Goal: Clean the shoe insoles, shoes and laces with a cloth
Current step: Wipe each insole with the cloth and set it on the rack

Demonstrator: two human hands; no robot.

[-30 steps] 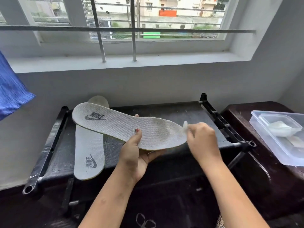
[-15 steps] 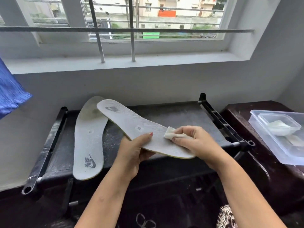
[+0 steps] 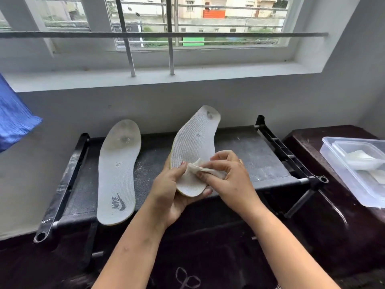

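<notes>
We have swung the insole (image 3: 193, 138), left hand (image 3: 170, 192) gripping, toward 12 o'clock; right hand (image 3: 231, 180) pinches cloth (image 3: 198, 167) on heel.

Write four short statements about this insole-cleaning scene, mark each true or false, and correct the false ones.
1. The left hand holds the raised insole off the black rack. True.
2. The right hand pinches a cloth against the raised insole. True.
3. The second insole lies inside the clear plastic container. False: it lies flat on the black rack, logo up.
4. The clear plastic container stands left of the black rack. False: it stands to the right, on a dark table.
</notes>
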